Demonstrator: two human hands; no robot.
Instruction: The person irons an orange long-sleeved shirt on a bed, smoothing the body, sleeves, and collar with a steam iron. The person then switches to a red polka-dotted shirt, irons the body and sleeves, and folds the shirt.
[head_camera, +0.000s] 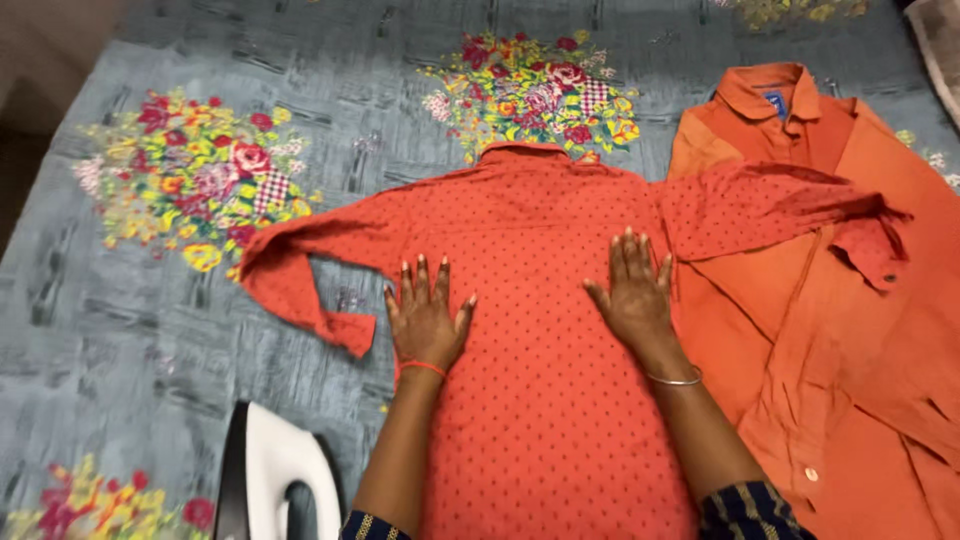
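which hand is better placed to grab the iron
Left, probably. The iron stands at the lower left, just outside the left hand and forearm. The right hand lies flat further right on the dotted shirt, so it would have to cross over.

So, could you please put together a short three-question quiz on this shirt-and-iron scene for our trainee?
1. True or false: both hands lie flat, palms down, on the red dotted shirt.
2. Which wrist wears the thin metal bangle: that of the left hand or the right hand?
3. Multiple choice: where is the white iron?
A. on the plain orange shirt
B. on the floral grey cloth, near the left forearm
C. under the right hand

Key
1. True.
2. The right; the left wrist has a red band.
3. B.
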